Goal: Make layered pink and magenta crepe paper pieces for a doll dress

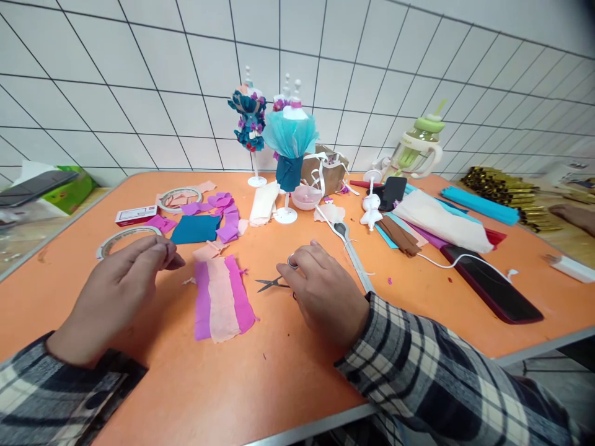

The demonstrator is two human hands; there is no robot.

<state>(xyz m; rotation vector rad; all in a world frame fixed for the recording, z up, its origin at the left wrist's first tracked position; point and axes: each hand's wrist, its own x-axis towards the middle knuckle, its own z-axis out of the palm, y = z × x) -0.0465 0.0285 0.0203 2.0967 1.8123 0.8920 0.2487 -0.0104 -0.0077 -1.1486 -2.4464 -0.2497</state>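
Note:
My right hand (328, 291) is closed over the handles of small scissors (272, 284), whose slightly parted blades point left just above the tabletop. My left hand (123, 285) hovers at the left with thumb and fingers pinched; whatever is between them, if anything, is hidden. Between the hands lies a striped crepe paper piece (223, 300), peach in the middle and purple and magenta at the sides. A blue crepe paper square (195, 229) and purple paper scraps (227, 223) lie behind it. One tape roll (132, 232) is partly behind my left hand.
Small mannequins on stands, one in a turquoise paper dress (290, 142), stand near the tiled wall. A pink bowl (307, 197), a green-lidded bottle (418, 145), crepe paper strips (446, 220) and a phone (493, 285) on a cable are farther right. Another person's hand (569, 217) shows at the right edge.

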